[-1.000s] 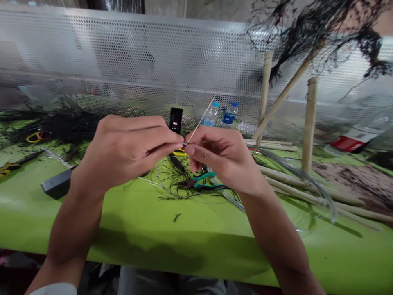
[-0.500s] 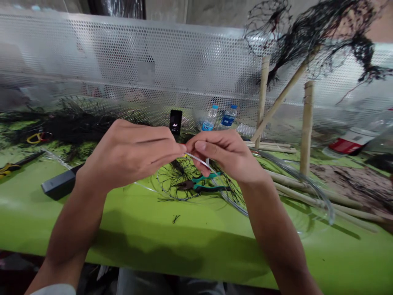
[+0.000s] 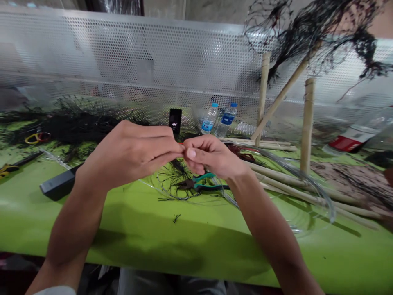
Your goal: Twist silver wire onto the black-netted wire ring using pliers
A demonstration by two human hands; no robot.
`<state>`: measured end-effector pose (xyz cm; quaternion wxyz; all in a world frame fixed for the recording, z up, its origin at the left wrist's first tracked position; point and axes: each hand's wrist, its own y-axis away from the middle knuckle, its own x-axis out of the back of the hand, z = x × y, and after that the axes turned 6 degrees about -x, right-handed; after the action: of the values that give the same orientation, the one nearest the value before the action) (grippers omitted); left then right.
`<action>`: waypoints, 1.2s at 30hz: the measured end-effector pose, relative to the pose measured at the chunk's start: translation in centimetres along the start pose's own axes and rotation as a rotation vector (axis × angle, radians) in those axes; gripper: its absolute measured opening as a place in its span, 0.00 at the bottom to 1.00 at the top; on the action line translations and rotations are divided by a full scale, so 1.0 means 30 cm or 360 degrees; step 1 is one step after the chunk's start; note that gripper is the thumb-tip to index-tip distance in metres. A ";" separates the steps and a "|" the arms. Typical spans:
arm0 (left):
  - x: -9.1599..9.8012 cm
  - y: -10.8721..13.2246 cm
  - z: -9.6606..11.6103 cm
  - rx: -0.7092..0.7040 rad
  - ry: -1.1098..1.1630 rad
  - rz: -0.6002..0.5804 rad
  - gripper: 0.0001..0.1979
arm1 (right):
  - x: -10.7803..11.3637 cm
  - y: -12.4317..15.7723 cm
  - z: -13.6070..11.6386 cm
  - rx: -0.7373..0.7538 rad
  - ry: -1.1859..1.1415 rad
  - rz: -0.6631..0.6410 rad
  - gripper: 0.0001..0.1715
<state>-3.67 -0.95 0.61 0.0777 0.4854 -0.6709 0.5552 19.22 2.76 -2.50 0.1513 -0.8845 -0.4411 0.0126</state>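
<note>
Above the green table, my left hand (image 3: 132,153) is closed in a pinch, its back towards me. My right hand (image 3: 211,157) meets it fingertip to fingertip, also pinched, thumb over curled fingers. A tiny red bit (image 3: 181,143) peeks out where the fingertips join. Whatever else lies inside the two pinches is hidden. Behind and below my right hand lie pliers (image 3: 201,183) with green and black handles. The pliers rest on a tangle of thin black wiry strands (image 3: 167,176).
Clear tubing (image 3: 307,180) and wooden sticks (image 3: 291,192) lie at right, near an upright post (image 3: 308,127). Two water bottles (image 3: 227,119) and a phone (image 3: 175,121) stand at the back. A dark grey box (image 3: 58,184), yellow-handled scissors (image 3: 37,138) and black strands (image 3: 82,127) are left.
My right hand has moved left and closed up against my left fingertips. The thin white strip that ran across my right fingers is now out of sight. My left hand has barely moved.
</note>
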 end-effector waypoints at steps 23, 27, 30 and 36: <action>0.011 -0.017 0.004 0.0106 0.0202 -0.0116 0.10 | -0.090 0.051 -0.057 0.0846 0.2607 0.0786 0.25; 0.018 -0.007 0.009 0.0052 0.0090 -0.0019 0.06 | -0.040 0.047 -0.066 0.0073 0.1347 0.0440 0.16; 0.026 0.001 0.012 -0.0031 -0.0020 0.0055 0.03 | 0.005 0.048 -0.076 -0.0385 0.0299 -0.0061 0.16; 0.044 0.008 0.031 0.0037 -0.0143 0.0051 0.07 | -0.011 0.036 -0.074 -0.0367 -0.0268 0.0178 0.10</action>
<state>-4.13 -2.47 0.93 0.0329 0.4998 -0.6749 0.5419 20.21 1.31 -0.72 0.0102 -0.9151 -0.4007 0.0444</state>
